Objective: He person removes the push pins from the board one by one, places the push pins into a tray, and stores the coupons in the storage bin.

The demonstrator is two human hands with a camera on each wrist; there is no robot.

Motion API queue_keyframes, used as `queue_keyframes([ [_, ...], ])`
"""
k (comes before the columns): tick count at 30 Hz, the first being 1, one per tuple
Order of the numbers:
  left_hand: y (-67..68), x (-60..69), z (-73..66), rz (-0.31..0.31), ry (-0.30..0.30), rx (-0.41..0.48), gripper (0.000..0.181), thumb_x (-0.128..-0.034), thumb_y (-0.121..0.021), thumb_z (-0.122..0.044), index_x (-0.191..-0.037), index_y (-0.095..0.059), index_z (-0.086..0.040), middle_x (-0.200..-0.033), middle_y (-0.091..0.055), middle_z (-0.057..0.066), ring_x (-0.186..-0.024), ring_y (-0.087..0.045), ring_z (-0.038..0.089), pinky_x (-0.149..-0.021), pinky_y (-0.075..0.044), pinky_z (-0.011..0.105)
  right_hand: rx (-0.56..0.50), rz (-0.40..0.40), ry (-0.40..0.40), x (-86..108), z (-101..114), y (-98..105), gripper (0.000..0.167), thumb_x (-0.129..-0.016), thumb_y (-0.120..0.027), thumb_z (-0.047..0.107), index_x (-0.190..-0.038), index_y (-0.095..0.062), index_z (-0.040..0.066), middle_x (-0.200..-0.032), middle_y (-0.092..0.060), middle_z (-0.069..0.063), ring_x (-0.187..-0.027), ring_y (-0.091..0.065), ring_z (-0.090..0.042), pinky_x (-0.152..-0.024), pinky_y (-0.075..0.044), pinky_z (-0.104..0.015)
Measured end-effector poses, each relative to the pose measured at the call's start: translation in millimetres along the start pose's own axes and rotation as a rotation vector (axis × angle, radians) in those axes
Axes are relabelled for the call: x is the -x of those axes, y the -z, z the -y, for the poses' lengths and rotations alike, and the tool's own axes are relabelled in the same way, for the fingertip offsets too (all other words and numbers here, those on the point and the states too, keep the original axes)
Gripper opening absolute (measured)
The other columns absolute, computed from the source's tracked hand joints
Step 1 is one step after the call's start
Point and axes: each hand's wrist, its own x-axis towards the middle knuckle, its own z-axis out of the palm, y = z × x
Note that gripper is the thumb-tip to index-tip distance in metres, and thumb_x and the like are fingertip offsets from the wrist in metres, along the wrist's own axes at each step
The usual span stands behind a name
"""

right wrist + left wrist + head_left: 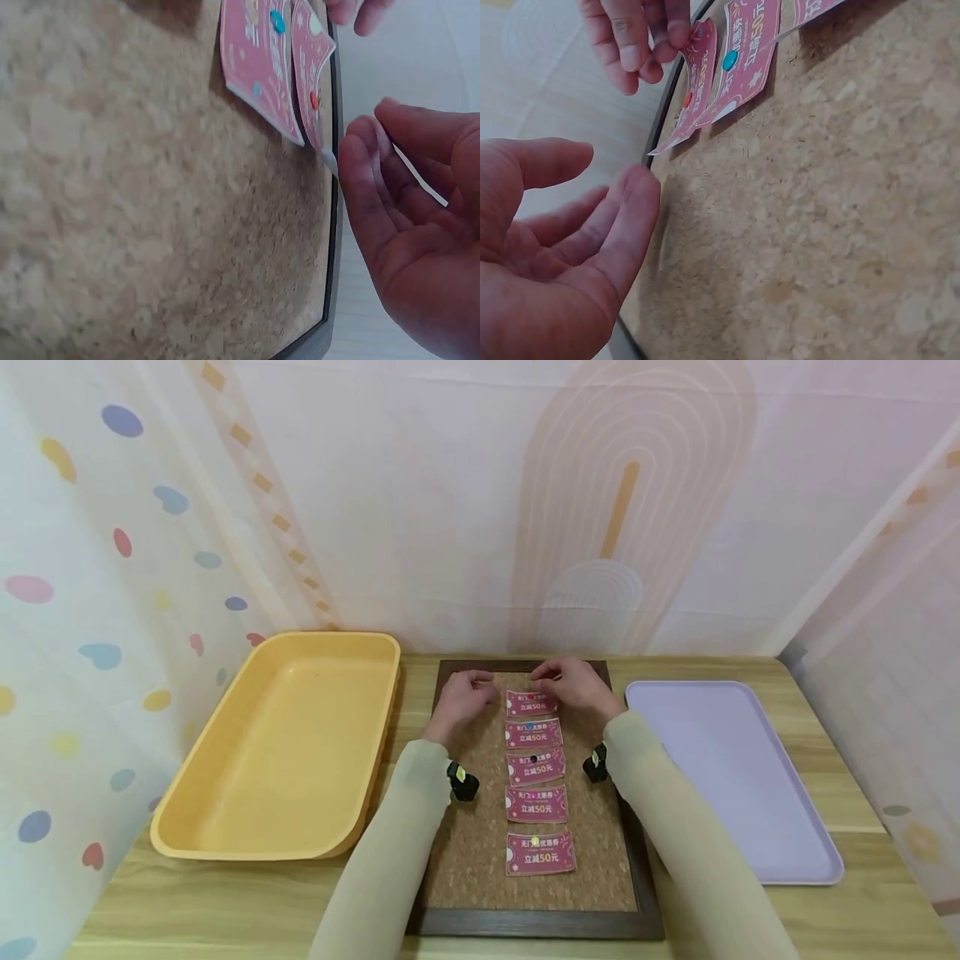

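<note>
Pale sleeves [382, 868] flank the cork board [465, 860] on the worktop [225, 910], where five pinned coupons [540, 865] recede from me. At the farthest coupon [517, 703] my left hand [459, 698] is half-spread and empty, my right hand [577, 685] loosely curved by a corner, seemingly gripping nothing; I'd smooth that curled paper without tugging its red pin [688, 99]. Each reads "立减50元".

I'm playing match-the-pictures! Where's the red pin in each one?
Head view: the red pin is slightly right of and below the picture's middle, on the farthest coupon.
Left wrist view: upper part, slightly left of middle.
Right wrist view: upper part, right of middle.
Shared landmark: the blue pin on the neighbouring coupon.
</note>
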Motion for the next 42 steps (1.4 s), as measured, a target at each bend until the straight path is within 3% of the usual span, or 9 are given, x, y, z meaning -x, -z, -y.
queue_keyframes([
  [4,-2.3,-1.2,2.5,0.038,0.063,0.177,0.036,-0.1011,-0.062,-0.006,-0.134,-0.061,0.007,-0.117,-0.071,0.024,-0.1,-0.071,0.028,-0.09,-0.059,0.04,-0.028,0.036,-0.021,-1.5,-3,1,0.025,-0.104,-0.063,0.016,-0.121,-0.073,0.001,-0.116,-0.069,-0.014,-0.1,-0.062,-0.025,-0.085,-0.051,-0.038],
  [7,-2.5,-3.1,4.1,0.045,0.092,0.226,0.032,-0.1008,-0.063,-0.004,-0.13,-0.063,0.008,-0.112,-0.071,0.023,-0.091,-0.07,0.023,-0.084,-0.06,0.036,-0.036,0.063,-0.038,-2.6,-2,2,0.023,-0.104,-0.063,0.013,-0.121,-0.073,0.0,-0.115,-0.069,-0.015,-0.097,-0.061,-0.025,-0.085,-0.05,-0.036],
  [12,-3.8,-6.6,2.0,0.038,0.104,0.182,0.027,-0.0995,-0.065,-0.005,-0.123,-0.067,0.007,-0.105,-0.073,0.02,-0.082,-0.07,0.018,-0.078,-0.061,0.032,-0.032,0.114,-0.061,-4.8,-4,4,0.019,-0.102,-0.065,0.01,-0.116,-0.074,0.001,-0.108,-0.071,-0.013,-0.09,-0.061,-0.022,-0.081,-0.049,-0.034],
  [18,-5.8,-9.7,-0.8,0.06,0.101,0.141,0.024,-0.1003,-0.066,-0.006,-0.121,-0.07,0.007,-0.11,-0.073,0.022,-0.085,-0.072,0.02,-0.08,-0.061,0.032,-0.07,0.157,-0.084,-5.3,-8,6,0.021,-0.102,-0.064,0.009,-0.119,-0.072,-0.001,-0.11,-0.071,-0.014,-0.09,-0.061,-0.02,-0.081,-0.05,-0.033],
  [27,2.7,-16.2,4.0,0.172,0.106,0.188,0.024,-0.1016,-0.063,-0.002,-0.123,-0.066,0.009,-0.112,-0.072,0.022,-0.089,-0.071,0.018,-0.083,-0.06,0.033,-0.102,0.162,-0.074,-3.9,-13,4,0.022,-0.102,-0.063,0.007,-0.121,-0.07,-0.002,-0.114,-0.07,-0.016,-0.094,-0.062,-0.02,-0.081,-0.05,-0.031],
  [33,5.6,-16.5,2.6,0.249,0.098,0.187,0.026,-0.102,-0.062,-0.002,-0.125,-0.066,0.01,-0.114,-0.071,0.023,-0.092,-0.072,0.018,-0.086,-0.059,0.033,-0.103,0.161,-0.087,0.2,-15,5,0.02,-0.103,-0.063,0.008,-0.12,-0.07,-0.001,-0.115,-0.069,-0.015,-0.099,-0.061,-0.023,-0.09,-0.049,-0.036],
  [36,3.6,-15.8,1.8,0.262,0.098,0.151,0.027,-0.1017,-0.064,-0.004,-0.126,-0.067,0.009,-0.118,-0.071,0.022,-0.095,-0.072,0.019,-0.087,-0.059,0.033,-0.109,0.157,-0.092,3.2,-15,5,0.019,-0.103,-0.063,0.008,-0.118,-0.07,0.0,-0.115,-0.068,-0.015,-0.103,-0.06,-0.025,-0.095,-0.047,-0.038],
  [42,-3.2,-12.0,2.5,0.226,0.087,0.03,0.028,-0.0995,-0.069,-0.009,-0.123,-0.071,0.005,-0.117,-0.073,0.02,-0.09,-0.073,0.018,-0.081,-0.06,0.031,-0.12,0.16,-0.085,7.8,-14,1,0.018,-0.103,-0.063,0.007,-0.117,-0.07,0.0,-0.114,-0.069,-0.014,-0.102,-0.061,-0.024,-0.096,-0.046,-0.039],
])
